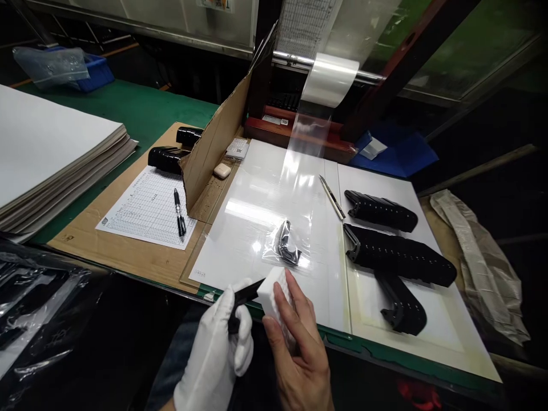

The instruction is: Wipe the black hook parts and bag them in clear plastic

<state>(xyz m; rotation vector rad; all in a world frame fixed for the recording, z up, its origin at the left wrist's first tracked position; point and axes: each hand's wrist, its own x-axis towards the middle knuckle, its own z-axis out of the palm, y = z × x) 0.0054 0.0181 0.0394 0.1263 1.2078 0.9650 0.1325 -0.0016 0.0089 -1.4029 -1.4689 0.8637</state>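
My left hand, in a white glove, is closed around a black angled part near the table's front edge. Bare, my right hand grips a white foam block that meets the far end of that part. Just beyond my hands, a similar black part lies under clear film on the white sheet. On the right side, rows of black parts are lined up, with a loose black part in front of them.
A roll of clear film hangs at the back, its strip running down onto the table. An upright cardboard sheet stands left of centre, beside a paper form with a pen. A knife-like tool lies by the rows. Stacked white sheets sit left.
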